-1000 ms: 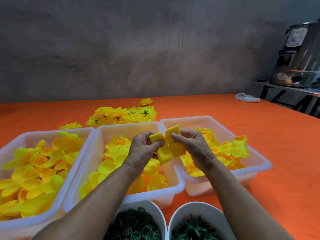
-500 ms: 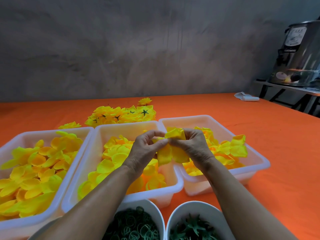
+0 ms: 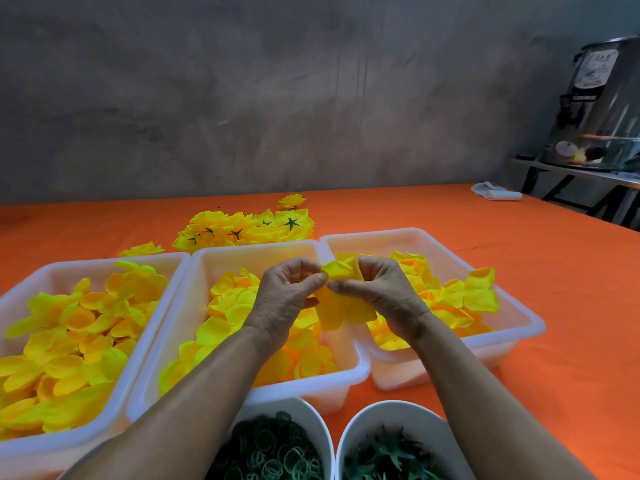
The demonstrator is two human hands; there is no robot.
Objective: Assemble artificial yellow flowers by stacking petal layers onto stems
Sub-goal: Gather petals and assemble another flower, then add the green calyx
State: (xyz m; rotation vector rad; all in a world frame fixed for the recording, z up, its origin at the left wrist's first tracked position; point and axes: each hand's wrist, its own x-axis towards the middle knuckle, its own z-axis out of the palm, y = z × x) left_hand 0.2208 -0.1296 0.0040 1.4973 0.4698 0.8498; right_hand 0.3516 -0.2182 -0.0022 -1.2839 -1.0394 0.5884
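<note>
Both hands meet above the gap between the middle tub [image 3: 263, 251] and the right tub [image 3: 519, 317]. My left hand [image 3: 287, 296] and my right hand [image 3: 377, 292] pinch a yellow petal layer [image 3: 341, 308] between thumbs and fingers. Its upper petals fold over my right fingers and its lower petals hang down. Any stem is hidden inside the petals. Loose yellow petals fill the left tub [image 3: 20, 296] and both other tubs. A pile of finished yellow flowers [image 3: 242, 228] lies on the orange table [image 3: 554, 271] behind the tubs.
Two white bowls sit at the near edge: one with green rings [image 3: 270, 452], one with green star-shaped calyxes [image 3: 388, 455]. A white cloth [image 3: 495, 194] lies at the far right. A metal urn [image 3: 602, 109] stands on a side stand beyond the table.
The petal layer was spread out between my hands a second ago; now it is bunched and folded, with my thumbs pressed closer together at its centre.
</note>
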